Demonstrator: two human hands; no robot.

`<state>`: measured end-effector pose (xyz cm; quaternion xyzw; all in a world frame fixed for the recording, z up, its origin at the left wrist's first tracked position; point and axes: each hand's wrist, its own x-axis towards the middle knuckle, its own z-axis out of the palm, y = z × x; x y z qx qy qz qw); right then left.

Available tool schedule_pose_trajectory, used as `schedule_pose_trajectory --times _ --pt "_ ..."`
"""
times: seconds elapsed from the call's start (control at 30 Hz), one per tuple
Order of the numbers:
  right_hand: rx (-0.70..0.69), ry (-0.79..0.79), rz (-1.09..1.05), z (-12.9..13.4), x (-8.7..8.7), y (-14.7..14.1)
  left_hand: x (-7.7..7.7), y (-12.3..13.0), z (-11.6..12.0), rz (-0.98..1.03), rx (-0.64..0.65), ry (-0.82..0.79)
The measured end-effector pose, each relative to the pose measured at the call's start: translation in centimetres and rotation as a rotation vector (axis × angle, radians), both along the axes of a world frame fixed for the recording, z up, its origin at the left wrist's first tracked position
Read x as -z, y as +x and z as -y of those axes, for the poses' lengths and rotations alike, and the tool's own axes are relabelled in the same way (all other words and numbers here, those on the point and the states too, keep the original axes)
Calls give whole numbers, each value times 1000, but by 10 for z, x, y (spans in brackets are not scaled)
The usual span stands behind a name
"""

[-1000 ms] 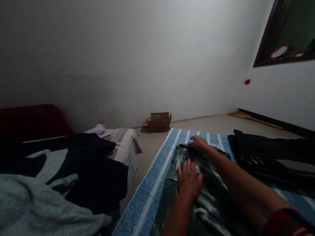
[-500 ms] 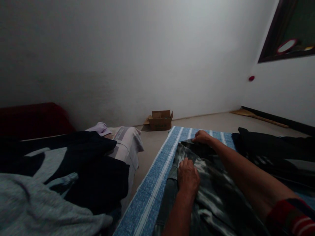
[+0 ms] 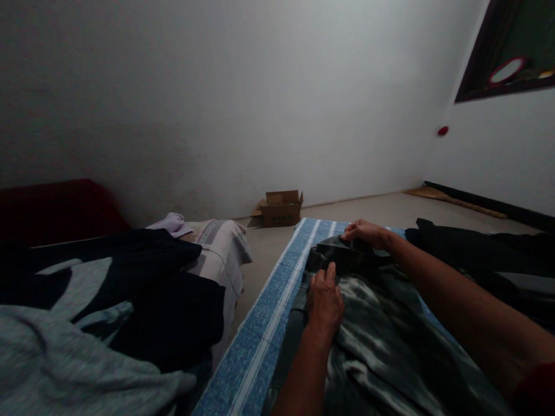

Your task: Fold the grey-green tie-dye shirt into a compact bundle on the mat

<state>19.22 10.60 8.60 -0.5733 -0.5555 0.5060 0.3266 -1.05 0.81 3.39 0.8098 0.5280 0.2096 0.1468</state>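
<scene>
A dark grey garment (image 3: 368, 335) with pale, streaky tie-dye marks lies on a blue cloth with white stripes. My right hand (image 3: 366, 232) pinches its far edge between thumb and fingers and lifts that edge slightly, so a dark fold shows beneath. On the near left part of the same garment rests my left hand (image 3: 325, 300), palm down, fingers stretched out and a little apart. The kind of garment cannot be made out.
The blue striped cloth (image 3: 264, 346) covers the surface under the garment. To the right lie dark folded clothes (image 3: 468, 254). On the left, a cloth-covered surface (image 3: 221, 254) bears navy clothing (image 3: 173, 312) and a grey garment (image 3: 78, 364). An open cardboard box (image 3: 281, 214) stands by the wall.
My right hand has drawn the garment's far edge up and slightly away, opening the fold. The fingers of my left hand have straightened and the hand has shifted slightly left.
</scene>
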Motion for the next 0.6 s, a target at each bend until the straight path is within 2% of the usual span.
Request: schedule_pose_trajectory --times 0.13,0.3,0.47,0.6 --pt "-36 -13 -74 8 -5 -1 -11 7 -6 -134 -1 -79" --pt "-27 -4 -27 11 -8 -1 -16 16 -25 -212 -79 -57" --pt "-76 36 163 9 -14 -10 -3 9 -35 10 -191 -16" --pt "-58 63 318 6 -20 -17 0 -3 -43 279 -203 -22"
